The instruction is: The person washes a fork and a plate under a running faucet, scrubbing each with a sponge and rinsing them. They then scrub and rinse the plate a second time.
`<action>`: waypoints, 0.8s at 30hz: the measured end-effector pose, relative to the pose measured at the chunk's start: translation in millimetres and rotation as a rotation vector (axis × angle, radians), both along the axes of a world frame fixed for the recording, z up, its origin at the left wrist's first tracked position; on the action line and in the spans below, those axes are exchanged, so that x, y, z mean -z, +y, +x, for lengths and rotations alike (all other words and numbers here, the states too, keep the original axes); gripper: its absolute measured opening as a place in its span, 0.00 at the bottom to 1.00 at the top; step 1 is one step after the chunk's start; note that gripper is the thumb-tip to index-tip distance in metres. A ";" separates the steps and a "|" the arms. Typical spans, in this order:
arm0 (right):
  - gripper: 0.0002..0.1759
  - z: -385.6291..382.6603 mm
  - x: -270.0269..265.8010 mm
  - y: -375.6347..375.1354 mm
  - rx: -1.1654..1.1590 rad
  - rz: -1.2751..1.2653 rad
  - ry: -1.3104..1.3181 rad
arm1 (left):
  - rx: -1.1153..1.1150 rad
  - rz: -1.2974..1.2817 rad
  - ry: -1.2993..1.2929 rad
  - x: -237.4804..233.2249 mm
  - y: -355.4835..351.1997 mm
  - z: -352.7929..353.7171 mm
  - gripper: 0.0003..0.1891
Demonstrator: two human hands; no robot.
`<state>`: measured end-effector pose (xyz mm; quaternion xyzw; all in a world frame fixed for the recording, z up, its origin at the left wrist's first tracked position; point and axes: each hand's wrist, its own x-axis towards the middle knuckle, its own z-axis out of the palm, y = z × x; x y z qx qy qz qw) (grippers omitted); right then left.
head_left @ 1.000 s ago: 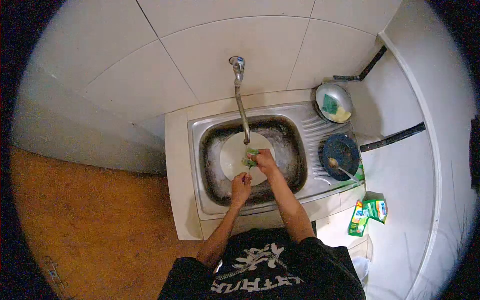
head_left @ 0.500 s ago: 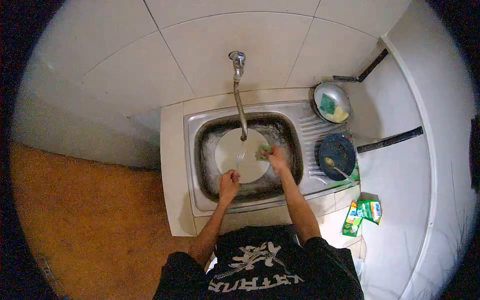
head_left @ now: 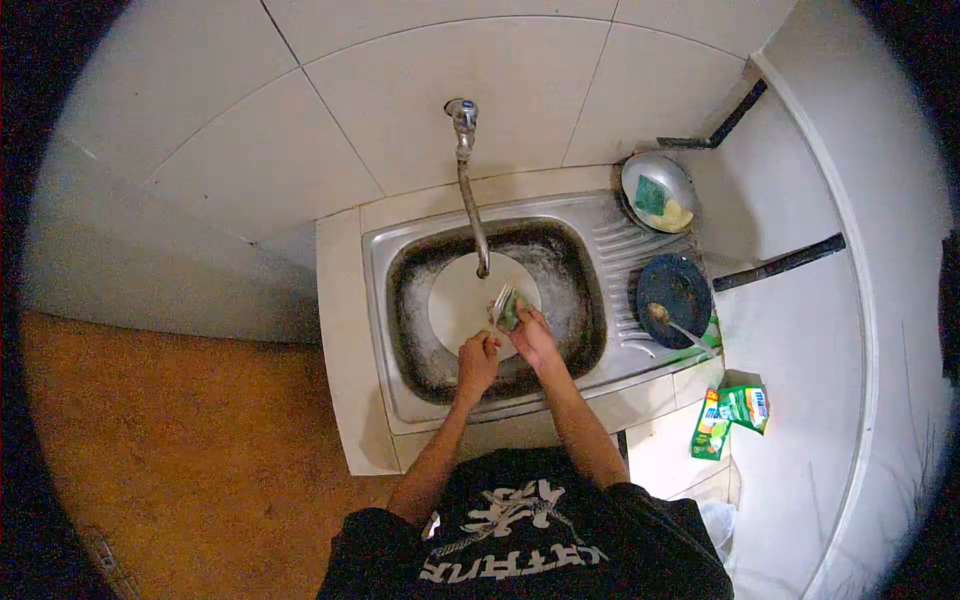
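A silver fork [head_left: 502,302] stands tines up, away from me, above a white plate [head_left: 455,310] lying in the metal sink [head_left: 408,372]. My left hand [head_left: 478,362] is closed round the fork's handle. In my right hand [head_left: 533,338] is a green sponge [head_left: 512,311], which is against the fork just below and beside its tines. Both hands are close together over the lower right part of the plate. The tap's spout [head_left: 481,262] hangs over the plate, with no water visible from it.
On the ribbed drainer at the right, a metal bowl [head_left: 668,171] holds a green and yellow sponge [head_left: 651,195]. Nearer me is a dark pan [head_left: 672,280] with a spoon [head_left: 680,327] in it. Green packets [head_left: 712,425] lie at the lower right.
My right hand has moved left and slightly down, bringing the sponge to the fork. My left hand has shifted slightly right with the fork. The view has shifted slightly.
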<state>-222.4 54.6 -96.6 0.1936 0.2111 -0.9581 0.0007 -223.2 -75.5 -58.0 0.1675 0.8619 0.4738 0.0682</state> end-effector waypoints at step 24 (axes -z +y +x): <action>0.05 -28.7 60.8 54.5 0.087 2.242 0.048 | -0.072 -0.028 -0.011 -13.1 1.7 25.5 0.12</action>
